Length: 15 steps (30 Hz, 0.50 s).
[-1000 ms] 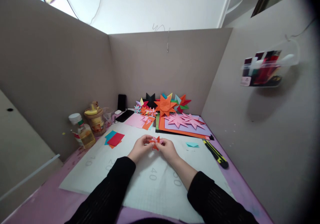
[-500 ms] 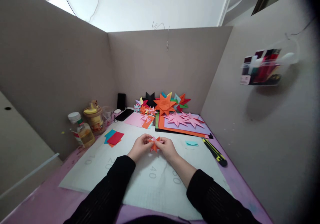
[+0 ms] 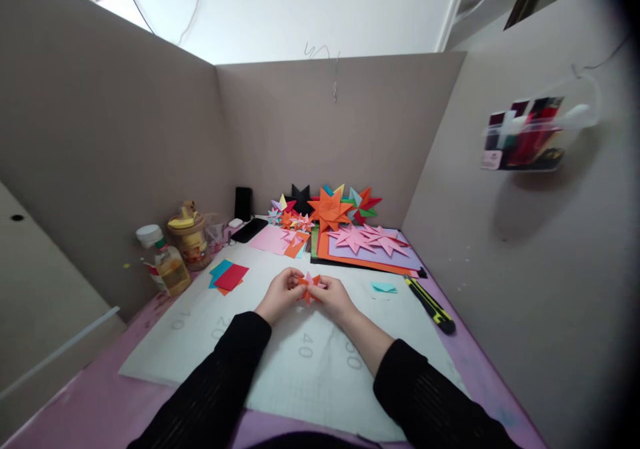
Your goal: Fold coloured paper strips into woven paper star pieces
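A small orange and pink folded paper star is held between both hands over the white mat. My left hand pinches its left side, and my right hand grips its right side with the thumb across the front. Fingers cover parts of the star. To the right lies a small folded turquoise paper piece. On the left rests a little pile of coloured paper squares, red on top of blue, yellow and orange.
Behind stand finished paper stars and pink stars on coloured sheets. At right lies a yellow-black cutter knife. A glue bottle, a jar and a phone sit at left. Grey panels enclose the table.
The star has turned slightly between my fingers, and more of its pink upper point shows. My right thumb has shifted a little to the left. Everything else stays put.
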{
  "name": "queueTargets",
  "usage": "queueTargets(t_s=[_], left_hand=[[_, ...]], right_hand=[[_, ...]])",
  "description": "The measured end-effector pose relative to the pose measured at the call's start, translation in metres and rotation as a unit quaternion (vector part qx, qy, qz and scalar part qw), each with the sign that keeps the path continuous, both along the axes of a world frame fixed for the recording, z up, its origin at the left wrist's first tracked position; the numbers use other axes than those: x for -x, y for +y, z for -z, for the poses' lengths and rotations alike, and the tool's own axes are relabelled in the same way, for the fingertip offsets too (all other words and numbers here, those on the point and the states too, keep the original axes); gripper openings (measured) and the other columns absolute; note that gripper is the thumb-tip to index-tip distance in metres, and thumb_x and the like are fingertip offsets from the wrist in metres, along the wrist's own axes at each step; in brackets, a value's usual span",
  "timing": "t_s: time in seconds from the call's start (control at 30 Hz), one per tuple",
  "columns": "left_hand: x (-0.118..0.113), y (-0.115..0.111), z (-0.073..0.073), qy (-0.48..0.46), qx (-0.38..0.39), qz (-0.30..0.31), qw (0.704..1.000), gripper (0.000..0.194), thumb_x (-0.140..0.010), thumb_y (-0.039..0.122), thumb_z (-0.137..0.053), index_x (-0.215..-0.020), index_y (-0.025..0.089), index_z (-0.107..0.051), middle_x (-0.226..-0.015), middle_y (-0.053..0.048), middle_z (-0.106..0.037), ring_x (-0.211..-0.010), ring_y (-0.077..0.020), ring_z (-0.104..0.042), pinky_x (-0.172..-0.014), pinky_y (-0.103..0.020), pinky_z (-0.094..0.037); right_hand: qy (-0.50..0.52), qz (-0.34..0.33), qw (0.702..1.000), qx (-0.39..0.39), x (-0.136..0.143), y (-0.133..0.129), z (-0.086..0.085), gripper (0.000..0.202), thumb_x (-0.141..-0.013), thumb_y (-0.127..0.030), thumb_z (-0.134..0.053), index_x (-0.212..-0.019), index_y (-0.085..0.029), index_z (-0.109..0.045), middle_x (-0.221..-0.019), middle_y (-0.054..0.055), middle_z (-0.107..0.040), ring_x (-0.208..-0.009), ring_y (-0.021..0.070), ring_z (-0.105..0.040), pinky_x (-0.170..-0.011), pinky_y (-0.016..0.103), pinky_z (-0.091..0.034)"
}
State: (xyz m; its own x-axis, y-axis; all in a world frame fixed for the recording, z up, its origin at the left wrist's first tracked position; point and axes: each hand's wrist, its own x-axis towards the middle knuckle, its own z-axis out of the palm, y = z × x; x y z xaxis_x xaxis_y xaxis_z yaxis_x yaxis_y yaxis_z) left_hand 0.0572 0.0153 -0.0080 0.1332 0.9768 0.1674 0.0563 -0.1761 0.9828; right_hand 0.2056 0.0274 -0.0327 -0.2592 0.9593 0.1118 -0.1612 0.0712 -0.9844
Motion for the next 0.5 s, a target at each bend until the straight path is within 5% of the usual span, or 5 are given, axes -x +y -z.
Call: queueTargets(t_s=[0.3, 0.5], left_hand=[[0.008, -0.004, -0.003, 0.071, 0.043, 0.047, 0.995, 0.03, -0.066, 0.022, -0.061, -0.093, 0.016, -0.049, -0.064, 0.002, -0.058, -0.05, -0.008, -0.05, -0.048, -0.018, -0.036], [0.043, 0.071, -0.028, 0.166, 0.017, -0.055, 0.984, 0.022, -0.064, 0.02, -0.057, -0.084, 0.016, -0.054, -0.065, 0.0, -0.059, -0.056, -0.0118, -0.054, -0.05, -0.021, -0.04]], right_hand=[[0.07, 0.133, 0.988, 0.03, -0.009, 0.008, -0.001, 0.031, -0.063, -0.04, -0.067, -0.077, -0.012, -0.064, -0.067, 0.004, -0.064, -0.055, 0.0123, -0.053, -0.052, 0.022, -0.038], [0.061, 0.138, 0.988, 0.04, -0.01, 0.009, -0.001, 0.03, -0.065, -0.04, -0.065, -0.076, -0.012, -0.063, -0.07, 0.006, -0.066, -0.058, 0.0131, -0.054, -0.051, 0.022, -0.039]])
